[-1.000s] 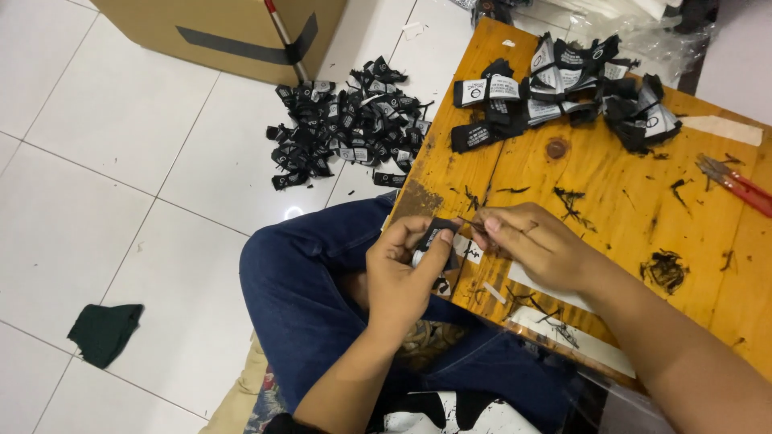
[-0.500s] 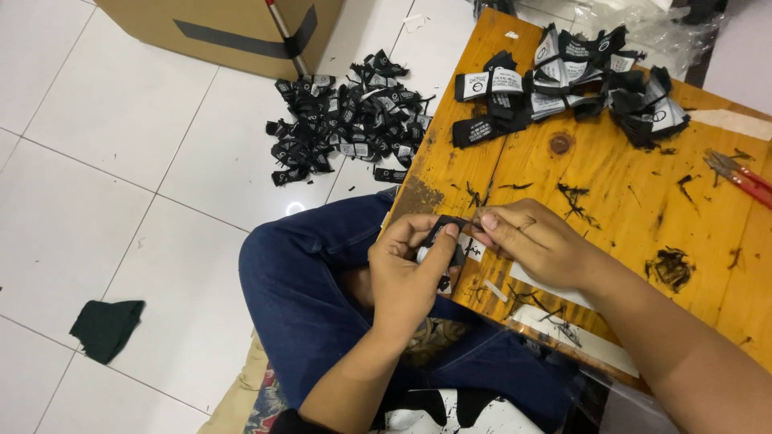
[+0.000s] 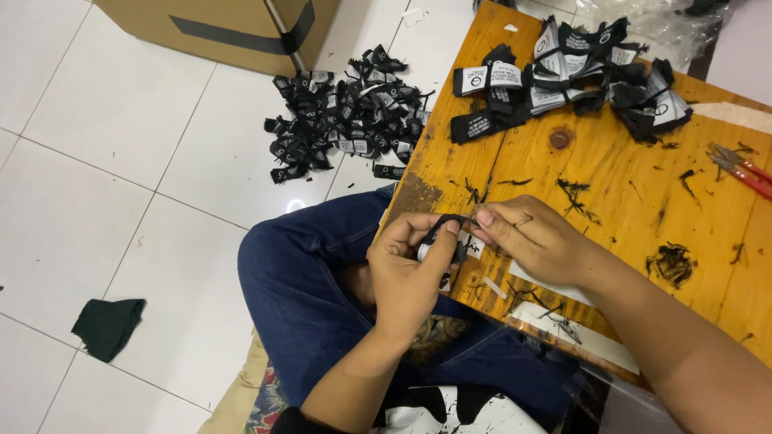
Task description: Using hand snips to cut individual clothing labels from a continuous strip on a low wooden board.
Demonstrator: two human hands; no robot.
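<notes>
My left hand [image 3: 410, 269] pinches a small folded black fabric label [image 3: 447, 238] with white print at the near left edge of a low wooden table [image 3: 619, 185]. My right hand [image 3: 535, 241] meets it from the right, fingertips on the same label. Both hands hover over my blue-jeaned knee [image 3: 305, 273]. A batch of similar black and white labels [image 3: 571, 68] lies at the table's far end. Short black thread offcuts [image 3: 671, 261] are scattered on the wood.
A heap of folded black labels [image 3: 346, 112] lies on the white tiled floor beside a cardboard box [image 3: 233, 28]. Red-handled snips [image 3: 740, 169] rest at the table's right edge. A dark green cloth scrap [image 3: 108, 325] lies on the floor at left. Clear plastic sits behind the table.
Both hands stay together on the label at the table edge; the fingers have shifted slightly as they work it. Nothing else has moved.
</notes>
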